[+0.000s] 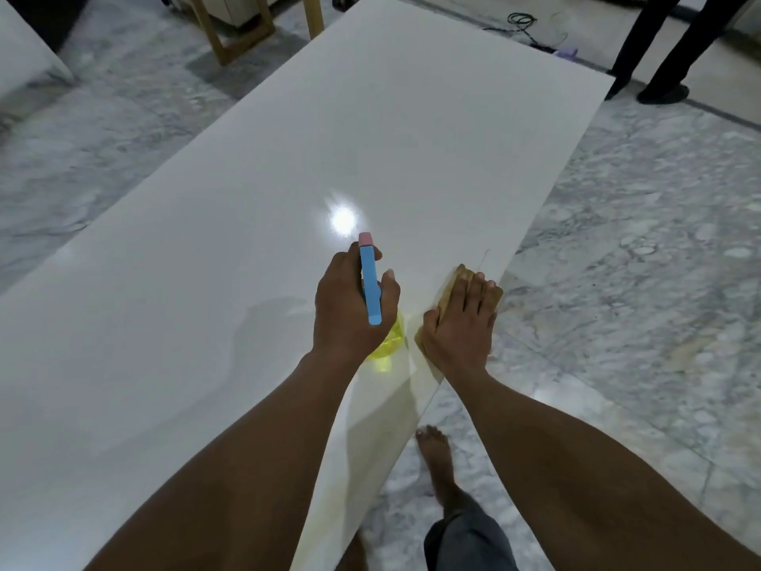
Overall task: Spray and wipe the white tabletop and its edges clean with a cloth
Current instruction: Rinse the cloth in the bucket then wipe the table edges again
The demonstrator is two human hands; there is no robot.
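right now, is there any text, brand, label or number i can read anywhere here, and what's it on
None: nothing in this view can be read.
Spray bottle: no label shows; the left hand covers much of it.
Cloth: plain, mostly under the right hand.
White tabletop: blank, only glare.

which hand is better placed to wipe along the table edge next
The right hand: it lies flat on the cloth right at the edge of the white tabletop, ready to slide along it. The left hand is gripping the spray bottle.
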